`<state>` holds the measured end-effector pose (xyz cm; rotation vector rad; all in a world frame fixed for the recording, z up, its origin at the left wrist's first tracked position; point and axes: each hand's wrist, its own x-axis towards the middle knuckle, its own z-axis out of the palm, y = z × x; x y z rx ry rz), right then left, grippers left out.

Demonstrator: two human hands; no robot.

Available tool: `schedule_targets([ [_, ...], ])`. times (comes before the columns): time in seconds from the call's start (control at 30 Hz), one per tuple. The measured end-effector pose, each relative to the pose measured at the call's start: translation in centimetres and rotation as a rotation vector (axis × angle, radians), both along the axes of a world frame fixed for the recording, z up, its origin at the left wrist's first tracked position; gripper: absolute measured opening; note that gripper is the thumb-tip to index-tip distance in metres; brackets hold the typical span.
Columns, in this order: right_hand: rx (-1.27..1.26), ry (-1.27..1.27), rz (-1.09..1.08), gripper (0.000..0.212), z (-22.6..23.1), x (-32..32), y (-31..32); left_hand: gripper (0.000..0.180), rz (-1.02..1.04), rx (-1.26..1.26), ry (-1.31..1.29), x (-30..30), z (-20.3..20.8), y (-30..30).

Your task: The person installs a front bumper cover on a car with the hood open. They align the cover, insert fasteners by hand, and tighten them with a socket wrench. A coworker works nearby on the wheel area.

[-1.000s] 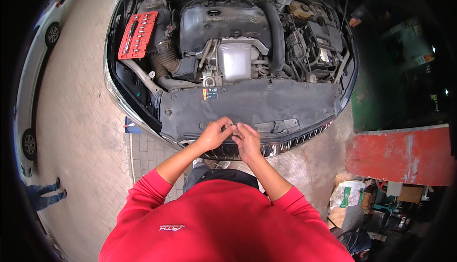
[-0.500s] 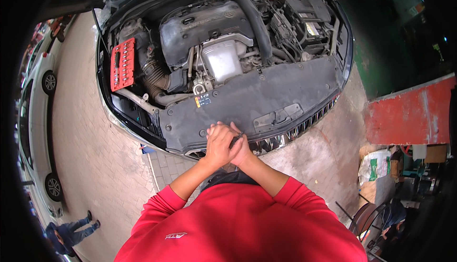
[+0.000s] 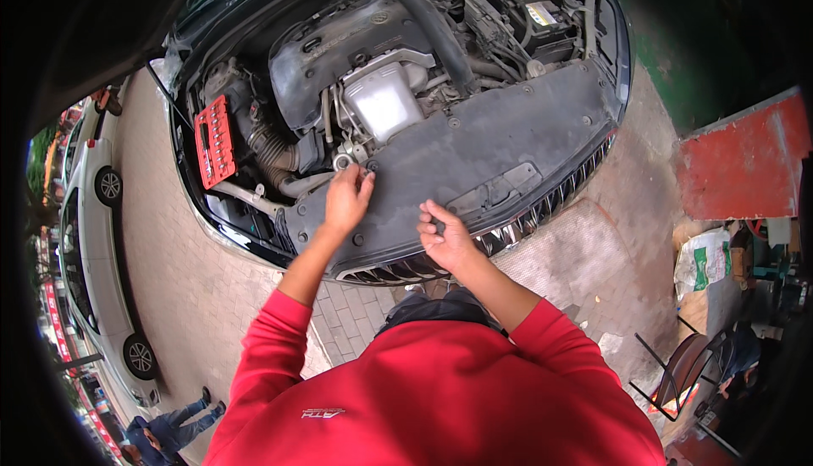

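Note:
My left hand (image 3: 348, 199) is over the left part of the black radiator cover (image 3: 406, 204), beside a round metal fitting (image 3: 344, 161) at the engine's front. Its fingers are bent and close together; whatever they may hold is hidden. To the right, my right hand (image 3: 449, 242) is above the cover's front edge, fingers curled round a small dark object (image 3: 438, 226) whose kind I cannot make out. The two hands are apart. A red socket set tray (image 3: 215, 143) lies tilted at the left side of the engine bay, away from both hands.
The engine cover (image 3: 339, 55) and a silver heat shield (image 3: 385, 102) lie beyond the hands, a battery (image 3: 542, 22) at far right. The grille (image 3: 542, 208) borders my front. A white car (image 3: 97, 237) and a person (image 3: 169, 432) are at left, a red panel (image 3: 741, 157) at right.
My hands were clasped together over the cover's front edge and have separated. The left went forward and left toward the engine; the right shifted slightly right. The view has turned a little.

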<state>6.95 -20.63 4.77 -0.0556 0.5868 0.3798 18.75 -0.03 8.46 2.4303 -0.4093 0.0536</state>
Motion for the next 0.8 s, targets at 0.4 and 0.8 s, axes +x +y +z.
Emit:
schedule_targets([
  [0.4,-0.735,-0.063,-0.296,0.014,0.3,0.4,-15.6,0.025,-0.606,0.776,0.139,10.4,-3.4,0.0],
  [0.8,-1.279,-0.233,-0.481,0.011,-3.3,2.4,-18.9,0.025,-0.609,1.129,0.041,10.1,-6.8,-1.5],
])
